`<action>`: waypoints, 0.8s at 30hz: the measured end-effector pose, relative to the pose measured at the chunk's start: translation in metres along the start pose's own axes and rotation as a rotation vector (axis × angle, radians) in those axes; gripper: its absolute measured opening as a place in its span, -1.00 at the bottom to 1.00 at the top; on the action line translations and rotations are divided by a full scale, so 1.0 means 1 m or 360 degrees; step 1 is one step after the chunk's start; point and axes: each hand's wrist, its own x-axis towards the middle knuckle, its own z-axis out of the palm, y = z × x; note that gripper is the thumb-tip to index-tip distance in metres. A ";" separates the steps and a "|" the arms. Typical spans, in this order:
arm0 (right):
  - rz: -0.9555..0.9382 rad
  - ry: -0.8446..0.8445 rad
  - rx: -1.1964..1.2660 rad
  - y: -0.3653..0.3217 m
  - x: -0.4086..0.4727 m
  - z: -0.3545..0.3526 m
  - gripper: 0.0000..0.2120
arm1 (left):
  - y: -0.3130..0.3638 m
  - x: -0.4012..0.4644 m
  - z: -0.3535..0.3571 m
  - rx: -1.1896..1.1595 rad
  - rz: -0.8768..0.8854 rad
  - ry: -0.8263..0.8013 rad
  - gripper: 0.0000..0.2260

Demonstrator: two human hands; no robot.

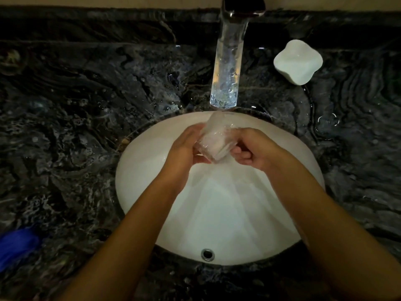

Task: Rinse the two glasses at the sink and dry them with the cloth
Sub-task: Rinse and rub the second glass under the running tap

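Both hands grasp one clear glass (pixel 213 141) over the white sink (pixel 138 170), under the tap (pixel 227 68). The left hand (pixel 184 148) cups its side with fingers wrapped round the far wall; the right hand (pixel 252 149) curls at its rim end, fingers bent inward. The glass lies tilted, blurred by running water, so its edges are hard to trace. Only one glass can be made out. A blue cloth (pixel 18 244) lies on the dark counter (pixel 65 105), cut off at the left edge. A white dish (pixel 298 61) sits right of the tap, well apart.

The faucet (pixel 243 7) and blue cloth (pixel 17 244) are cut off by the picture's edges.
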 end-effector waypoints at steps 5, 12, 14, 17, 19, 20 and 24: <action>0.0077 -0.0001 0.0161 0.000 -0.004 0.007 -0.61 | 0.007 0.003 0.003 -0.0115 0.0016 -0.0313 -0.66; -0.0375 0.0639 0.0178 -0.001 -0.015 0.033 -0.69 | 0.011 0.009 0.015 -0.0372 -0.0252 -0.0148 -0.65; -0.0591 0.0706 0.0049 0.010 -0.013 0.037 -0.71 | 0.012 0.011 0.018 -0.0372 -0.0275 -0.0098 -0.63; -0.0595 0.0725 0.0102 0.011 -0.013 0.040 -0.71 | 0.016 0.012 0.022 -0.0196 -0.0272 -0.0088 -0.60; -0.0484 0.0699 0.0199 0.004 -0.011 0.040 -0.65 | 0.021 0.010 0.023 -0.0003 -0.0245 -0.0091 -0.59; -0.0425 0.0705 0.0210 0.002 -0.010 0.040 -0.61 | 0.023 0.009 0.023 0.0113 -0.0200 -0.0075 -0.60; -0.0246 0.0625 0.0226 0.002 -0.003 0.041 -0.52 | 0.020 0.005 0.018 0.0531 0.0153 -0.0101 -0.68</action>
